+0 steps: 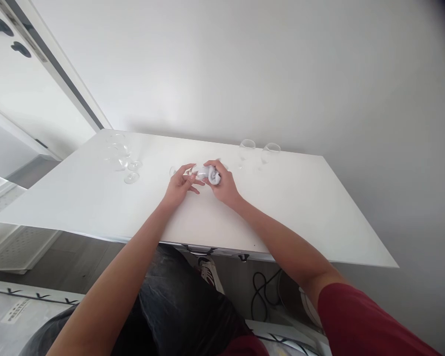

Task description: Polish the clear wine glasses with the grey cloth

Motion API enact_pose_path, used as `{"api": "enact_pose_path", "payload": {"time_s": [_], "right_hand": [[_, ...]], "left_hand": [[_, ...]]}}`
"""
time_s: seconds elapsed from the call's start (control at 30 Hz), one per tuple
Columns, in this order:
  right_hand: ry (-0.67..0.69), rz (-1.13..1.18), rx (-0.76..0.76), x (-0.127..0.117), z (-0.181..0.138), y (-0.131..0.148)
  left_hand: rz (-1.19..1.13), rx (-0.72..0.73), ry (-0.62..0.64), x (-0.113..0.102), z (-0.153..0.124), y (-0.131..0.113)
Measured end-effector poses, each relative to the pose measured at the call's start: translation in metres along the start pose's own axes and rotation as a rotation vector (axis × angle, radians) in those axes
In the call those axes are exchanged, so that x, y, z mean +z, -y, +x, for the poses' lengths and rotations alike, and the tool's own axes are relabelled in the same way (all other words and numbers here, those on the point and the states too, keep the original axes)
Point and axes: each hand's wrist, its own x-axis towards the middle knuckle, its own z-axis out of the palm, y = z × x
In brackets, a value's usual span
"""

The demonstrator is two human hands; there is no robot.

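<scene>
Right hand point(225, 185): closed on white cloth point(214, 176) | left hand point(178, 184): curled round clear drinking glass point(201, 172) | between hands, over white table point(304, 198), long way left to right, cloth at right end

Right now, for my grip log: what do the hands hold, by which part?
Left hand: clear drinking glass, near its closed end, exact contact unclear. Right hand: bunched pale-grey cloth, by its folds, at the glass's mouth.
</scene>
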Motion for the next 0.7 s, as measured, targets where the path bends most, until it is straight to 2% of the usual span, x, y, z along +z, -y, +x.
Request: {"api": "enact_pose_path", "payload": {"time_s": [0.1,0.13,0.2,0.27,0.3,0.33,0.37,0.47,0.5,0.57,0.7], "right_hand": [[-0.201,0.001,-0.013,-0.006,0.0,0.005],[-0.261,0.017,-0.007,-0.01,0.0,0.008],[-0.332,0.057,0.023,-0.016,0.001,0.013],[-0.32,0.09,0.041,-0.019,0.002,0.018],[-0.304,0.102,0.036,-0.019,0.002,0.02],[-0.292,0.111,0.023,-0.017,0.002,0.022],[-0.281,0.118,0.008,-0.015,0.001,0.023],[-0.25,0.128,-0.011,-0.009,-0.001,0.025],[-0.241,0.129,-0.005,-0.008,-0.002,0.025],[-0.226,0.128,0.026,-0.009,-0.001,0.023],[-0.119,0.12,0.1,-0.019,0.003,0.021]], "left_hand": [[-0.039,0.0,0.014,0.0,-0.003,-0.002],[-0.021,0.024,-0.037,-0.001,-0.004,-0.002],[0.048,0.099,-0.219,-0.004,-0.004,0.0],[0.117,0.169,-0.382,-0.007,-0.003,0.002],[0.138,0.185,-0.393,-0.007,-0.001,0.004],[0.145,0.181,-0.341,-0.006,0.0,0.004],[0.138,0.158,-0.237,-0.006,0.0,0.005],[0.08,0.017,0.171,-0.003,0.0,0.003],[0.06,-0.026,0.257,-0.002,-0.001,0.002],[0.035,-0.077,0.314,-0.002,-0.003,0.001],[0.047,-0.077,0.219,-0.003,-0.006,0.002]]}}
